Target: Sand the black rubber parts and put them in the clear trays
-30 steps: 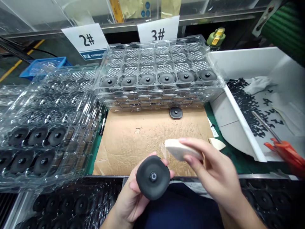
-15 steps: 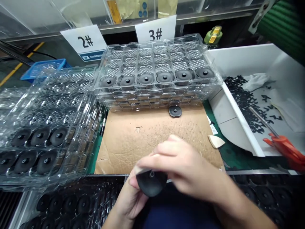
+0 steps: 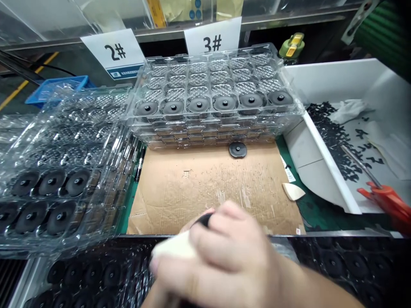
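My right hand (image 3: 224, 261) fills the bottom middle of the view, blurred, and grips a white pad (image 3: 175, 249) that sticks out to its left. It lies over the black round disc (image 3: 204, 220), of which only a sliver of the top edge shows. My left hand (image 3: 197, 221) is almost wholly hidden under the right; just a bit of finger shows by the disc, which it held a moment ago.
A brown cardboard sheet (image 3: 205, 184) lies ahead, with a loose black disc (image 3: 238, 149) at its far edge. Stacked clear trays (image 3: 208, 128) holding discs stand behind, more trays (image 3: 61, 171) at left. A white bin (image 3: 324, 158) with black scraps and orange-handled scissors (image 3: 385, 199) sits right.
My right hand swept the white pad from the right across the disc to the left and down. The disc, plainly visible before, is now nearly covered.
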`<state>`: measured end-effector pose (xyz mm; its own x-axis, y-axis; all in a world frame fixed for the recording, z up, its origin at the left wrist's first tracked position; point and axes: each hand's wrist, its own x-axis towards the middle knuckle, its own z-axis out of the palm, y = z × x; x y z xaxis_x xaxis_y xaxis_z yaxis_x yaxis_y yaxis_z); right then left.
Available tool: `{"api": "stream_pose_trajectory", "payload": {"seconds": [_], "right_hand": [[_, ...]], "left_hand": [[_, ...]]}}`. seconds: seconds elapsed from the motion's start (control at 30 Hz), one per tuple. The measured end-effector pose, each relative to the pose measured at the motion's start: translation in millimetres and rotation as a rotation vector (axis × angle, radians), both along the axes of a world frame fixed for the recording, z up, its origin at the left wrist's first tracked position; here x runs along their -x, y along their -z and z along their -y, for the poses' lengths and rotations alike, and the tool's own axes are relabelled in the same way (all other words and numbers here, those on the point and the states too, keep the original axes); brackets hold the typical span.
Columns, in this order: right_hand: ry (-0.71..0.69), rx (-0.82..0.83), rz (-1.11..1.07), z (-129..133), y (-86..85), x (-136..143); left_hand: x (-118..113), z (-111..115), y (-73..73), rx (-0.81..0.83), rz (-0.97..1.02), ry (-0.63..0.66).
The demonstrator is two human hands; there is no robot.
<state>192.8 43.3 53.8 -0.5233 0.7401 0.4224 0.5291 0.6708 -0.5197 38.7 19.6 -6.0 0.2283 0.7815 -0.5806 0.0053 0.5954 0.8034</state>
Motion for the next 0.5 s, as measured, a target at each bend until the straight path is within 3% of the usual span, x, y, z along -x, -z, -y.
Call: {"api": "stream_pose_trajectory", "payload": {"seconds": [0.07, 0.23, 0.37, 0.43, 0.5], "right_hand": [[-0.077, 0.056, -0.104, -5.9, 8.0, -0.2], [0.34, 0.437, -0.175, -12.4, 58.1, -24.9], [0.335, 0.531, -0.079, 10.4, 107.7, -30.8], [0.314, 0.539, -0.041, 18.6, 118.4, -29.3], [0.343, 0.545, -0.029, 19.1, 111.7, -27.9]], "left_hand": [[-3.2, -0.6, 0.3, -0.006, 0.033, -0.032], [-2.2, -1.9, 6.9, 0.106, 0.559, -0.317], [2.8, -2.8, 8.2, 0.186, 0.706, -0.369], [3.0, -3.1, 6.8, 0.194, 0.697, -0.362], [1.1, -3.4, 4.8, 0.196, 0.687, -0.344]]}}
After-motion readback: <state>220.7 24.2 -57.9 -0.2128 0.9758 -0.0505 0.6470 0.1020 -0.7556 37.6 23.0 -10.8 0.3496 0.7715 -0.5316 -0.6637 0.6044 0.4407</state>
